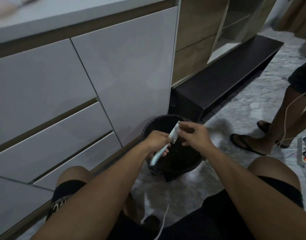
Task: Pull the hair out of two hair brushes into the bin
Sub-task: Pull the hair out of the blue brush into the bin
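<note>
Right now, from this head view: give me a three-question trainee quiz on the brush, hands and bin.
1. True or false: the left hand grips the pale brush by its handle.
2. What lies directly below the brush? A) the black bin B) the power strip C) the dark low bench
3. Fill in: the right hand has its fingertips at the brush's ____.

Key
1. True
2. A
3. Bristles, near the head's tip; any hair pinched there is too small to tell.

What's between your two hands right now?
In the head view, the brush head: the left hand grips its handle, the right hand fingers its teeth, above the bin.
</note>
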Tool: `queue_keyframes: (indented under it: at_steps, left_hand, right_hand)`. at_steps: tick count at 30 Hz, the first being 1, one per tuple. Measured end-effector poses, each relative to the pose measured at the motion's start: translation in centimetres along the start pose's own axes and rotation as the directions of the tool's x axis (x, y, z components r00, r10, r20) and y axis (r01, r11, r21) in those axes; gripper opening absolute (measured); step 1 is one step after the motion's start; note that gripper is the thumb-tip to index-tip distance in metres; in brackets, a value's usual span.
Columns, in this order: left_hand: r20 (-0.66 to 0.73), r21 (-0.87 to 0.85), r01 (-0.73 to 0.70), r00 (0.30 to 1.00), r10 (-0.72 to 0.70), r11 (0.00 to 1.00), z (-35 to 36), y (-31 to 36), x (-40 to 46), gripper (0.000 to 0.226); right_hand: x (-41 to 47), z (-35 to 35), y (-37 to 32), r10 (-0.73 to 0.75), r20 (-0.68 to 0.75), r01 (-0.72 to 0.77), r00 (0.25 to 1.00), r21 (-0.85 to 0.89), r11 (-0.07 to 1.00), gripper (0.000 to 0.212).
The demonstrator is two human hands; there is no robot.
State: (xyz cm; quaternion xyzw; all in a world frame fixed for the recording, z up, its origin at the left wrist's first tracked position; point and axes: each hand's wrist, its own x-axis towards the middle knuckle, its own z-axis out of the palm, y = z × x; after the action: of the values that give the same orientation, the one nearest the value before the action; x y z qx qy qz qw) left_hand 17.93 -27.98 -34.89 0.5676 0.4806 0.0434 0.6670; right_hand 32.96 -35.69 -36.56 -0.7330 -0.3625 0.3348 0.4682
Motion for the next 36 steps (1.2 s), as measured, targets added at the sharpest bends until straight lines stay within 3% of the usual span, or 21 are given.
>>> queue_keyframes:
  at_steps: [3, 5, 8, 11, 13, 15, 19, 25, 31, 36]
  left_hand:
    - [0.015, 0.035, -0.010, 1.000, 0.010, 0.999, -0.2, 0.0, 0.0, 0.027]
    - [0.019, 0.034, -0.011, 1.000, 0.011, 0.999, -0.3, -0.1, -0.1, 0.029]
    - [0.025, 0.032, -0.017, 1.000, 0.016, 0.999, -0.4, -0.2, -0.5, 0.031]
    - [0.059, 0.038, -0.007, 0.998, 0.004, 0.999, -0.4, 0.0, -0.6, 0.031]
    - [0.072, 0.028, 0.004, 0.997, -0.006, 1.000, -0.5, 0.2, -0.8, 0.031]
    - [0.075, 0.020, 0.020, 0.997, -0.021, 1.000, -0.6, 0.2, -1.1, 0.030]
    - [0.070, -0.106, 0.061, 0.996, -0.054, 0.993, -0.7, 0.1, -1.3, 0.027]
    - [0.043, -0.146, 0.053, 0.998, -0.047, 0.988, 0.1, 0.5, -1.0, 0.025]
    - [0.060, -0.132, 0.022, 0.998, -0.015, 0.991, 0.5, 0.3, -0.7, 0.027]
    - [0.053, -0.077, -0.007, 0.999, 0.011, 0.997, 0.6, 0.3, -0.7, 0.025]
  right_hand:
    - [-0.1, 0.3, -0.1, -0.031, 0.005, 0.031, 1.000, -0.063, 0.998, 0.016]
    - [0.3, 0.1, 0.0, 0.023, -0.086, -0.032, 0.996, -0.097, 0.995, 0.007]
    - [0.8, -0.6, 0.3, 0.074, -0.238, -0.094, 0.968, -0.072, 0.993, 0.011]
    - [0.7, -0.9, 0.4, 0.117, -0.101, -0.119, 0.988, -0.019, 0.993, 0.035]
    - [0.6, -0.7, 0.4, 0.127, 0.015, -0.127, 0.992, -0.032, 0.991, 0.035]
    - [0.6, -0.7, 0.5, 0.140, -0.030, -0.139, 0.990, 0.016, 0.990, 0.024]
    - [0.8, -1.2, 0.4, 0.215, -0.208, -0.202, 0.954, 0.081, 0.976, 0.024]
    - [-0.4, -0.5, -0.1, 0.233, 0.011, -0.232, 0.972, 0.153, 0.960, 0.013]
    - [-0.7, -0.4, -0.1, 0.247, 0.014, -0.240, 0.969, 0.303, 0.922, 0.037]
    - [-0.6, -0.9, -0.7, 0.343, 0.054, -0.333, 0.938, 0.425, 0.842, 0.031]
